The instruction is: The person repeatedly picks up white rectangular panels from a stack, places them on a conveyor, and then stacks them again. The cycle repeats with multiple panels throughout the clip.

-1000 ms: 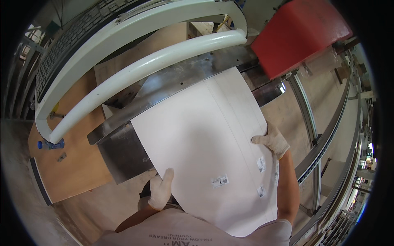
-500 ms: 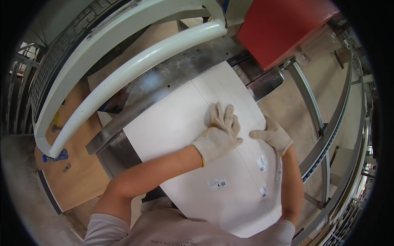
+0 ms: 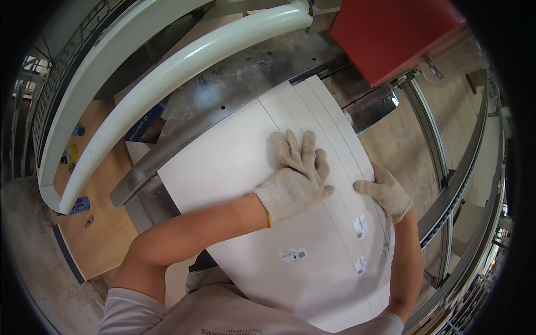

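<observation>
A wide white panel (image 3: 218, 162) lies flat, with narrower white strips (image 3: 326, 131) side by side along its right; thin dark seams run between them. My left hand (image 3: 298, 173), in a knitted off-white glove, rests palm down across the panel and a seam, fingers spread. At the right edge of the strips, my right hand (image 3: 388, 192), gloved alike, has its thumb on top and its fingers curled over the edge, partly hidden. Printed labels stick to the wide panel (image 3: 293, 254) and to the strips (image 3: 360, 226).
Beyond the panels lies a dark metal machine bed (image 3: 234, 89), with a curved white guard bar (image 3: 184, 56) above it. A red housing (image 3: 391, 39) stands at the far right. Metal rails (image 3: 430, 134) run along the right; a blue-labelled bottle (image 3: 81, 204) lies on a brown board at left.
The seams between the strips show wider and clearer, and another label appears near the right edge. The right hand has shifted slightly right with that edge; the left hand stays on the panel.
</observation>
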### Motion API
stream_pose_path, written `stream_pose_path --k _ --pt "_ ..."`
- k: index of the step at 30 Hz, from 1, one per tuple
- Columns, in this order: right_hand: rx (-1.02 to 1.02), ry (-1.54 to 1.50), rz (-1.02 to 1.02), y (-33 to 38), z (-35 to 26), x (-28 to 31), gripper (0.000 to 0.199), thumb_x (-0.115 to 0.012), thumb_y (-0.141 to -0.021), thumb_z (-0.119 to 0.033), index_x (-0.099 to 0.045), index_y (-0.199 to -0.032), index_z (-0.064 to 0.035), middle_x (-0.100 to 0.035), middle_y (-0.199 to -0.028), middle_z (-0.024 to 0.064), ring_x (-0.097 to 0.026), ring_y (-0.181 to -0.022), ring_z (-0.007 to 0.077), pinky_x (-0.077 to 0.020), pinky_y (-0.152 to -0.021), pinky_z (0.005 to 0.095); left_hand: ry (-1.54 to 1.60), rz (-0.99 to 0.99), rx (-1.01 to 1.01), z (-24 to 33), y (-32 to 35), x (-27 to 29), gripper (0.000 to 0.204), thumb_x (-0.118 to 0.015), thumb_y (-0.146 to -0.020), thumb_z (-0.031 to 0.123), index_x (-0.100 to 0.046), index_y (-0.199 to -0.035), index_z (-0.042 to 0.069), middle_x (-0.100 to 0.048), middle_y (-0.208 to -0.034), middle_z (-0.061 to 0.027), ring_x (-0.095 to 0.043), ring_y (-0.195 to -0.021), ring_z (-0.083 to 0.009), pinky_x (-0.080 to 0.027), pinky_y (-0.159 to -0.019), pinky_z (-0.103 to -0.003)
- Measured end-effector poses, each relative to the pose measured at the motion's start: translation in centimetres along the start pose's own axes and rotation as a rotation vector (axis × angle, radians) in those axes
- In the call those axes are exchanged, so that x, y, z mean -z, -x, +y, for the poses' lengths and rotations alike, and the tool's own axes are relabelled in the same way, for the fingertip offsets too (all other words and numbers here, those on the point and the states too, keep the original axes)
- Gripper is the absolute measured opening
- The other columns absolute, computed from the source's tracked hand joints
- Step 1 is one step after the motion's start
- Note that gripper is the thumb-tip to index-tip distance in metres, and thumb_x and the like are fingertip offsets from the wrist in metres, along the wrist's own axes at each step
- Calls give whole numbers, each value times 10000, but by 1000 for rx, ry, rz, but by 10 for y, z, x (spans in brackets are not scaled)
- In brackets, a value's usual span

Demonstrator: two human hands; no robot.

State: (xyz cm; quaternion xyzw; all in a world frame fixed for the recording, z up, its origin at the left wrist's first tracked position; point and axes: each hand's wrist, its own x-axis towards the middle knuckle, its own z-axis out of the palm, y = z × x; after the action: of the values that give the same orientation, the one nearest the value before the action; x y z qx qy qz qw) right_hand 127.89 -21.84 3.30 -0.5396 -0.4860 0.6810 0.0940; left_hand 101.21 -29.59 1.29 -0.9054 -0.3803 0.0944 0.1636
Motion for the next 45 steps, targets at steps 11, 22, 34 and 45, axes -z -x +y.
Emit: stream_pose_path --k 11,22,34,45 --pt "-74 -79 64 -17 -2 -13 882 -921 -838 -281 -504 -1502 121 -717 -1272 195 -712 -1094 228 -568 -965 334 83 116 25 -13 -11 -19 629 -568 -1072 416 -579 -1310 -166 -489 -1227 -555 -510 -1008 -784 -369 -665 -917" --pt "-22 111 54 -31 -13 -4 843 -969 -736 -330 -634 -1362 124 -756 -1113 171 -735 -938 222 -585 -875 321 30 220 133 -19 -9 -21 724 -566 -1062 474 -576 -1195 -237 -509 -1186 -574 -530 -1000 -779 -379 -702 -915" --pt "-18 -3 85 -36 -13 -24 769 -932 -790 -277 -620 -1350 149 -753 -1106 188 -744 -920 225 -594 -838 339 326 173 451 -2 -2 -34 567 -647 -1012 438 -636 -1222 -89 -563 -1279 -403 -496 -1156 -706 -385 -927 -853" --pt "0 17 173 -27 -8 -21 656 -875 -830 -195 -623 -1316 167 -754 -1055 204 -737 -875 235 -600 -812 348 1629 -713 1541 82 228 67 299 -680 -993 210 -706 -1065 -79 -701 -1045 -176 -658 -1025 -235 -532 -879 -397"
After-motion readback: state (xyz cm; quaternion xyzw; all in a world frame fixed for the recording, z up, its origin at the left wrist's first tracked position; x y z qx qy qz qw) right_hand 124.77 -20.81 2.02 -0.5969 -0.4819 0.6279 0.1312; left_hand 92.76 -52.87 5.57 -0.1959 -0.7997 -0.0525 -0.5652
